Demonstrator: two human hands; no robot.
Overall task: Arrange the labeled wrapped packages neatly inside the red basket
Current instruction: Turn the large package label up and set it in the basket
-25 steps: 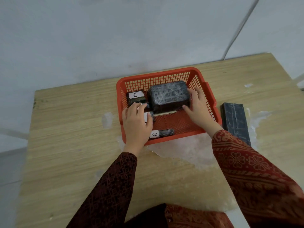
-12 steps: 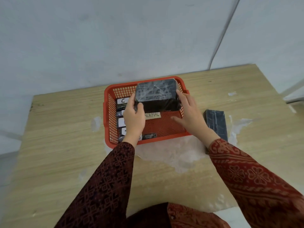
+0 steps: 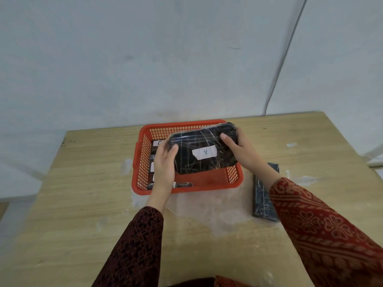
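Note:
A large black wrapped package [image 3: 204, 151] with a white label marked A hangs tilted above the red basket [image 3: 143, 162], its labelled face turned toward me. My left hand [image 3: 164, 164] grips its left end and my right hand [image 3: 238, 150] grips its right end. Along the basket's left side lie several small black packages [image 3: 154, 145] with white labels, mostly hidden by my left hand and the big package. Another small package [image 3: 183, 184] lies by the basket's front wall.
A long flat black wrapped package [image 3: 262, 195] lies on the wooden table [image 3: 83, 204] right of the basket, partly under my right sleeve. Whitish patches mark the table in front of the basket. A grey wall stands close behind the table.
The big package has been lifted higher out of the basket and turned so that its face with label A shows. Both hands stayed on its ends.

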